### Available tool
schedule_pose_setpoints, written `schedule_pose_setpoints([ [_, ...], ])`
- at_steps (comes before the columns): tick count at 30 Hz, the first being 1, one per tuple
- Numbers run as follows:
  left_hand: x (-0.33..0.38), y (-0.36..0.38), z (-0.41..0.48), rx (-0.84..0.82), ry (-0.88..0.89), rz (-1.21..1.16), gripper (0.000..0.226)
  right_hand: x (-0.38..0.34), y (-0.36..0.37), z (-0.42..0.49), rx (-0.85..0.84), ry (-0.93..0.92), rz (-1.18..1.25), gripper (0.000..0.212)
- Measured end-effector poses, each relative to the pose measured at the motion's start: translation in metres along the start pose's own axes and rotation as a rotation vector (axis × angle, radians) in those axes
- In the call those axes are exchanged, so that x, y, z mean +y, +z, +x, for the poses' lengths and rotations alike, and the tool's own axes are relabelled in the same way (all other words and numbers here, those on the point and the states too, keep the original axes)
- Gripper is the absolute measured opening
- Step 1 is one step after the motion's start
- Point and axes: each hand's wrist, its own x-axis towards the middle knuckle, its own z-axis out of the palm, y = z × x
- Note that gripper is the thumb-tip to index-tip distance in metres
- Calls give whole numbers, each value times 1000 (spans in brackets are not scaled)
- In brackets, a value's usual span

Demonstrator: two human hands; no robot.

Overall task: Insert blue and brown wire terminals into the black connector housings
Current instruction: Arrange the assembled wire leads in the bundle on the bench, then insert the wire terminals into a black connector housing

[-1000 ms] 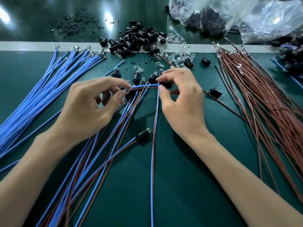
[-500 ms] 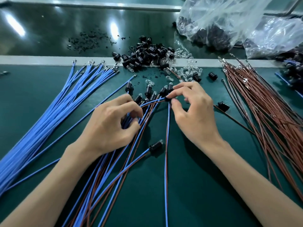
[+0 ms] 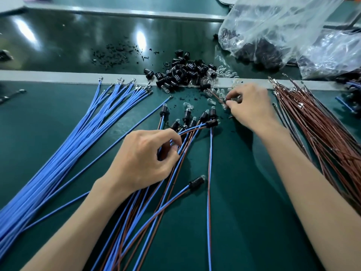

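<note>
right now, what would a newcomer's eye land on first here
A wide fan of loose blue wires lies left, a dense sheaf of brown wires right. Between them the left hand grips finished blue-and-brown wire pairs; the right hand reaches among small clear bulbs beside a heap of black cylindrical housings.

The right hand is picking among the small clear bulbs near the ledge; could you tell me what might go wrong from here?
The right hand could scatter the loose clear bulbs or snag the brown wire lying among them. The finished pairs cross under the left hand and may tangle when lifted.
</note>
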Motion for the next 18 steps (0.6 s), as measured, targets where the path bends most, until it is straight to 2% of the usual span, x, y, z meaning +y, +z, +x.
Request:
schedule_pose_setpoints([
  [4, 0, 0, 1, 7, -8, -19, 20, -3, -6, 2, 42, 42, 63, 9],
  [6, 0, 1, 2, 8, -6, -21, 21, 1, -9, 3, 87, 58, 39, 15],
  [8, 1, 1, 2, 13, -1, -12, 21, 8, -12, 3, 18, 120, 12, 19],
  [11, 0, 1, 1, 30, 1, -3, 22, 13, -17, 3, -78, 204, 48, 14],
  [15, 0, 2, 1, 100, 5, -16, 18, 2, -33, 1, -45, 150, 13, 13],
  [16, 0, 2, 1, 127, 10, -14, 18, -5, -37, -2, -52, 119, 113, 7],
  [18, -1, 3, 2, 167, 6, -16, 28, -28, -43, -14, -178, 68, 512, 5],
])
